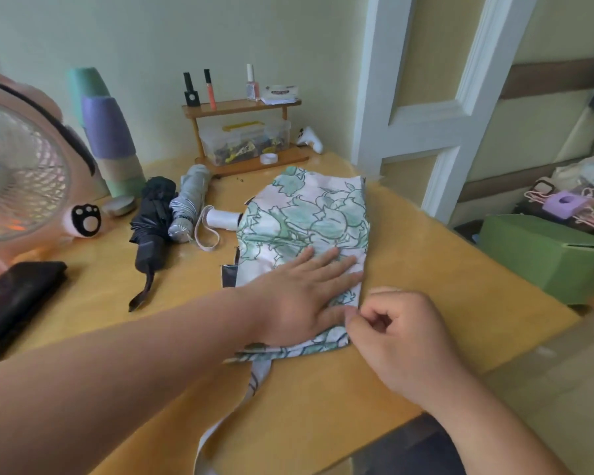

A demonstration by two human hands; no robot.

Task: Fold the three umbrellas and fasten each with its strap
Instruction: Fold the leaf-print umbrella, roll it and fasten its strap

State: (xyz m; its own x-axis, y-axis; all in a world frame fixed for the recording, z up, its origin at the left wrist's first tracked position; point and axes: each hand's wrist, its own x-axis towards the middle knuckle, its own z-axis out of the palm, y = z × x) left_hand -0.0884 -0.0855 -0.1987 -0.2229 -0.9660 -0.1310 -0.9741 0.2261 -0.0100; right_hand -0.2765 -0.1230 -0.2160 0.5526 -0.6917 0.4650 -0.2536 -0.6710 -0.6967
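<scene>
A floral umbrella (309, 214) with a green and pink print lies flattened on the yellow table (443, 269). Its white handle (222, 219) and wrist loop stick out to the left. My left hand (302, 286) lies flat on the near part of its canopy with straight fingers. Beside it, my right hand (398, 334) pinches the canopy's right edge near the corner. A strap of the same print (254, 378) trails off toward the table's front edge. To the left lie a black umbrella (153, 224) and a silver one (189, 200), both folded.
A pink fan (21, 173) stands at the left, with stacked cups (114, 142) behind it. A wooden shelf (244, 108) with bottles and a plastic box is at the back. A black pouch (18, 296) lies near left. A green box (542, 255) sits off the table's right.
</scene>
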